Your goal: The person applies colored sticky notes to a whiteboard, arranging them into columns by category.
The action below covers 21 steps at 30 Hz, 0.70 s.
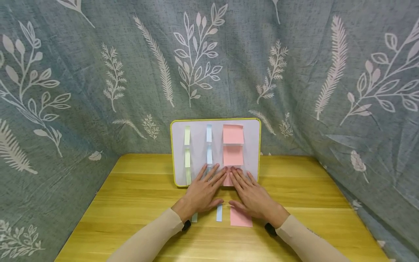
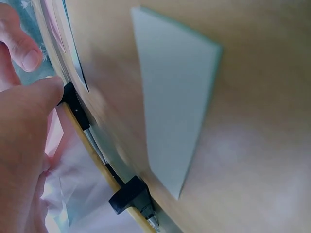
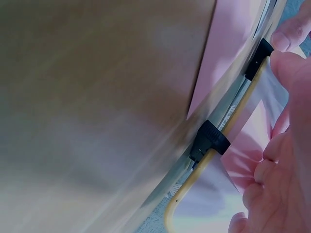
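Observation:
A small whiteboard [image 1: 198,145] with a yellow rim stands on the table. Three pink sticky notes run down its right side, the lowest pink note [image 1: 228,181] partly covered by fingers. My left hand [image 1: 203,191] lies with straight fingers against the lower board, its fingertips touching that note's left side. From the other side, my right hand [image 1: 252,194] rests its extended fingertips on the same note. In the right wrist view, the note [image 3: 248,145] shows beneath the right fingers. Blue strips [image 1: 209,133] and pale green strips [image 1: 187,135] hang in columns further left.
On the table in front of the board lie a pink note [image 1: 241,217], a blue strip [image 1: 219,213] and a pale green strip [image 2: 175,97]. Black clips [image 3: 209,138] grip the board's lower edge. Behind the table [image 1: 137,203] hangs a leaf-patterned cloth [image 1: 229,91].

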{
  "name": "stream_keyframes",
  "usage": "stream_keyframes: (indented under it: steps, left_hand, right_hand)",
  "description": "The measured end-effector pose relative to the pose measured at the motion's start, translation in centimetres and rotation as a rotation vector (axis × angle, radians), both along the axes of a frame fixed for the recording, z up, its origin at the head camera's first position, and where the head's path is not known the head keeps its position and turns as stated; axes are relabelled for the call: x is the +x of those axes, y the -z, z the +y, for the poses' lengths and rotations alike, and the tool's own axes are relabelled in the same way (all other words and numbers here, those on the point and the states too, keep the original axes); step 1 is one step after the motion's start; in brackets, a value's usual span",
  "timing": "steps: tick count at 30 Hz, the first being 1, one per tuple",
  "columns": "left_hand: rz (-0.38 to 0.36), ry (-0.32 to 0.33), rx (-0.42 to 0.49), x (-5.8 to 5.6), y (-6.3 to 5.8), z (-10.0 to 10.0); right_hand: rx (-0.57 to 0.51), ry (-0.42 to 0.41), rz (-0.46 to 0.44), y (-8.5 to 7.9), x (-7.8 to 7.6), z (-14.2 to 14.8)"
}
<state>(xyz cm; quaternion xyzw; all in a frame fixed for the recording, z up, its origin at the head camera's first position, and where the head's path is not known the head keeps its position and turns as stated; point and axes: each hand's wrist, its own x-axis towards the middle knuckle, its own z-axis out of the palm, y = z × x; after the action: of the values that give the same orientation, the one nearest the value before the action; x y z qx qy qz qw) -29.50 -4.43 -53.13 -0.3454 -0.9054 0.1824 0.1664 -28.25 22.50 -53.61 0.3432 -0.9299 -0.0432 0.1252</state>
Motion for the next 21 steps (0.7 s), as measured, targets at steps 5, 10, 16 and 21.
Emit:
stream_keyframes:
  steps: [5,10,16,21]
  left_hand:
    - [0.002,0.002,-0.005,0.1,0.0,0.1]
    - [-0.006,0.005,0.01,0.0,0.0,0.1]
    - [-0.011,0.01,0.021,-0.2,0.2,-0.1]
    - [-0.002,0.021,0.039,-0.3,0.1,-0.3]
  right_hand:
    - [-0.007,0.021,-0.024,0.0,0.2,0.5]
    - [-0.02,0.043,-0.036,0.1,0.1,1.2]
    - [-0.032,0.065,-0.053,0.1,0.1,1.8]
    - [-0.034,0.095,-0.082,0.0,0.2,2.3]
